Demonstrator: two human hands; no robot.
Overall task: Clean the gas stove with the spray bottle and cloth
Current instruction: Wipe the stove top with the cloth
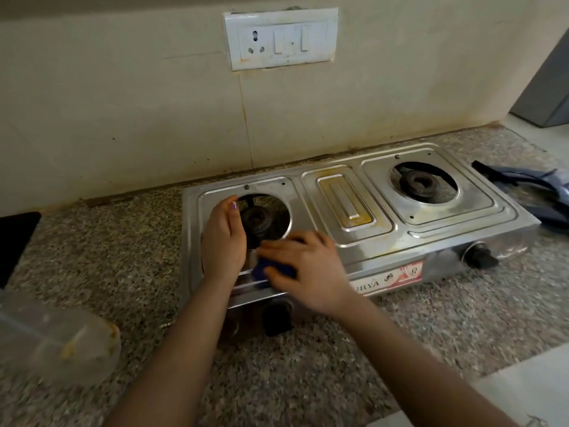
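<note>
A two-burner steel gas stove (348, 208) stands on the speckled granite counter. My right hand (311, 269) presses a dark blue cloth (264, 268) onto the stove's front left part, just below the left burner (257, 221). Only a small piece of the cloth shows under the fingers. My left hand (223, 238) rests on the left rim of the left burner opening, fingers fairly straight, holding nothing. The right burner (420, 183) is bare, with no pan support on it. A clear plastic bottle-like object (58, 337), blurred, lies at the lower left.
Two black knobs (480, 255) sit on the stove's front. Dark pan supports (535, 192) lie on the counter right of the stove. A black flat object (15, 241) sits at the left edge. A switch socket (281, 38) is on the tiled wall behind.
</note>
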